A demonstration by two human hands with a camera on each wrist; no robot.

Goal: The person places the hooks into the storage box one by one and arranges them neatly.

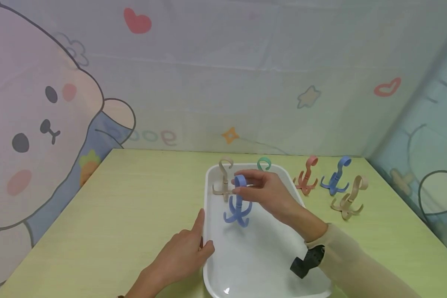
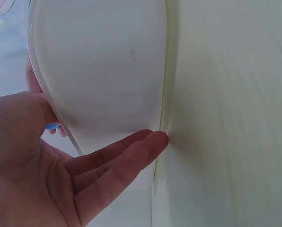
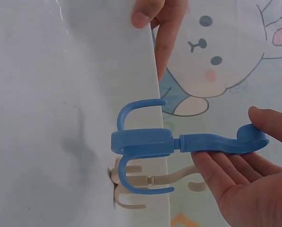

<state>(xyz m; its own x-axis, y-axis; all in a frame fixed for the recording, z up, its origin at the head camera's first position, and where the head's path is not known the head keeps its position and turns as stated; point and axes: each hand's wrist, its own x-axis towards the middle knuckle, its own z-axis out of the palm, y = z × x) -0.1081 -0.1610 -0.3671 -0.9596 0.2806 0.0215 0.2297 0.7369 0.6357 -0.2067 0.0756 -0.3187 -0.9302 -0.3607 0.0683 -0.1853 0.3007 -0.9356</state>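
Note:
In the head view, my right hand (image 1: pixel 270 192) pinches a blue multi-prong hanging hook (image 1: pixel 238 215) by its curled top, prongs down over the white tray (image 1: pixel 253 244). The right wrist view shows the thumb on the curl and fingers along the stem of that blue hook (image 3: pixel 145 142). My left hand (image 1: pixel 180 252) holds the tray's left edge, thumb over the rim, fingers against the outer wall (image 2: pixel 108 85). Inside the tray at the far left stands a beige hook (image 1: pixel 223 182). A green hook (image 1: pixel 264 163) shows its curl at the far end, its lower part hidden behind my right hand.
Right of the tray, a red hook (image 1: pixel 306 178), another blue hook (image 1: pixel 336 178) and another beige hook (image 1: pixel 350 198) stand on the light wooden table (image 1: pixel 149 198). A printed cloth (image 1: pixel 216 82) hangs behind the table. A black device (image 1: pixel 307 261) is strapped at my right wrist.

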